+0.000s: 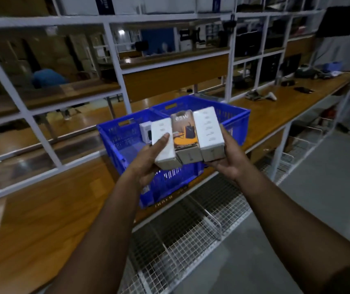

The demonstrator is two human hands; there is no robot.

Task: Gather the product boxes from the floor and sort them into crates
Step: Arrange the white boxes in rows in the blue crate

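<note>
Left hand [148,160] and right hand [229,160] clamp three product boxes [185,136] side by side above the near blue crate [114,136], which sits on a wooden bench [42,209]; a second blue crate [233,115] adjoins behind.

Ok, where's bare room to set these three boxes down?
Bare wooden bench lies left of the near blue plastic crate, up to the white frame. That crate's floor looks mostly free; one small white box stands at its back. Far right, the bench end is cluttered with dark items.
</note>
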